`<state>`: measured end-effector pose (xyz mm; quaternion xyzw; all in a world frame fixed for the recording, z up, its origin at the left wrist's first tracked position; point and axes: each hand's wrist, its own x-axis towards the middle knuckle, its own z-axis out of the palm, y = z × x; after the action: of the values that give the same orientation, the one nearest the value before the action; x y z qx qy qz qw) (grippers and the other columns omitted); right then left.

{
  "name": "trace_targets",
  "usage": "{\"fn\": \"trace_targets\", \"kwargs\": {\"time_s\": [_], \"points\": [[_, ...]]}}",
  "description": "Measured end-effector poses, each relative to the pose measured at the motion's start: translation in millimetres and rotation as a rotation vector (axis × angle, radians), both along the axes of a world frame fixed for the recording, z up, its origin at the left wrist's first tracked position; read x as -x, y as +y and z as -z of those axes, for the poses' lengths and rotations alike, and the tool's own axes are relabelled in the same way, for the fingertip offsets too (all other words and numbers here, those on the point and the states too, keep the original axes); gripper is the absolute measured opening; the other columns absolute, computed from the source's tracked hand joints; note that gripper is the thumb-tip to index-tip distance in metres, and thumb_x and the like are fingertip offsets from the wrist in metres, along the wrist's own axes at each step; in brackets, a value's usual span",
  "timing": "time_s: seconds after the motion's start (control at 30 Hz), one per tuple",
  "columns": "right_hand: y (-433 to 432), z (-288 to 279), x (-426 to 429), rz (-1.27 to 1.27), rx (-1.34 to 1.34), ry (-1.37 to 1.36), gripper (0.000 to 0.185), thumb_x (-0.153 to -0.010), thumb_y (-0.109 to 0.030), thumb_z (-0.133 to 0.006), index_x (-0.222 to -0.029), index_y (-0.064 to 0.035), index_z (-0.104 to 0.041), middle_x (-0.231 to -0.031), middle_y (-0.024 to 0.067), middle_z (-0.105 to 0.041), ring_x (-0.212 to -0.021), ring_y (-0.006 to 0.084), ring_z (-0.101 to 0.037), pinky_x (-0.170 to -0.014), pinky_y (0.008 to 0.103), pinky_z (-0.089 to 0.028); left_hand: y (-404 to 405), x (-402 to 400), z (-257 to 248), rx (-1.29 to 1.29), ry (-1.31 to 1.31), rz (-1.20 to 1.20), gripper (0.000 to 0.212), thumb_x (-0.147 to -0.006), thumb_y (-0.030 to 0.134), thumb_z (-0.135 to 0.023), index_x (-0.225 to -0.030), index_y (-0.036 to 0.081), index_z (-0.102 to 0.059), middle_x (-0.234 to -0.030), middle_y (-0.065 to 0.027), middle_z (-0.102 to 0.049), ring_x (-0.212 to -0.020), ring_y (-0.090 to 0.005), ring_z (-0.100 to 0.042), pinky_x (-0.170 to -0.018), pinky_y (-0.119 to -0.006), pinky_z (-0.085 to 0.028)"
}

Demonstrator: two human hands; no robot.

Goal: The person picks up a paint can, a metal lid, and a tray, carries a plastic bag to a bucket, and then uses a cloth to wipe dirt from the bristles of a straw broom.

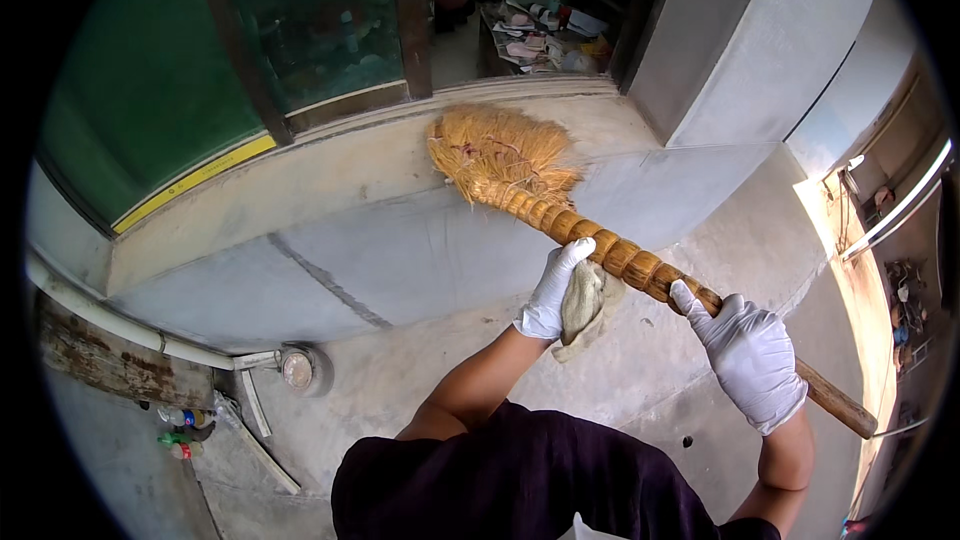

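A straw broom lies slantwise before me, its bristles over the window ledge. Its ringed, bound handle runs down to the right and ends in a bare wooden stick. My left hand, in a white glove, grips the handle's middle from below. Pressed between that palm and the handle, a beige cloth hangs down. Farther along, my right hand, also in a white glove, is closed around the handle near its lower end. The fingers under the handle are partly hidden.
Green window panes rise behind the ledge, with a cluttered table visible through the opening. A grey pillar stands at the right. On the floor at left are a round container, white strips, plastic bottles and a pipe.
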<state>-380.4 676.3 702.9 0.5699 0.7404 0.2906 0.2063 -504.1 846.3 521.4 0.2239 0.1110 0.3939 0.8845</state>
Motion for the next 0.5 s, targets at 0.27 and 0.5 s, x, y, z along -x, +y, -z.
{"fn": "trace_targets", "kwargs": {"time_s": [0.27, 0.5], "points": [[-133.1, 15.7, -10.0, 0.309, -0.229, 0.178, 0.066, -0.081, 0.001, -0.052, -0.143, -0.0178, -0.042, -0.073, 0.0098, -0.044, -0.055, 0.0223, -0.05, -0.048, 0.0352, -0.044, -66.5, -52.2, -46.1, -0.316, 0.06, 0.169, 0.037, -0.083, 0.035, -0.065, -0.099, 0.002, -0.059, -0.084, -0.0045, -0.059, -0.066, -0.0108, -0.057, -0.06, -0.025, -0.049], [-57.9, 53.1, 62.6, 0.234, -0.269, -0.042, 0.065, -0.079, -0.002, -0.055, -0.143, -0.0091, -0.04, -0.07, 0.0089, -0.047, -0.053, 0.0176, -0.051, -0.046, 0.03, -0.045, -1.3, -19.7, 18.7, -0.044, -0.043, 0.292, 0.045, -0.081, 0.042, -0.061, -0.103, 0.003, -0.055, -0.093, -0.0151, -0.064, -0.081, -0.0308, -0.064, -0.075, -0.043, -0.055]]}}
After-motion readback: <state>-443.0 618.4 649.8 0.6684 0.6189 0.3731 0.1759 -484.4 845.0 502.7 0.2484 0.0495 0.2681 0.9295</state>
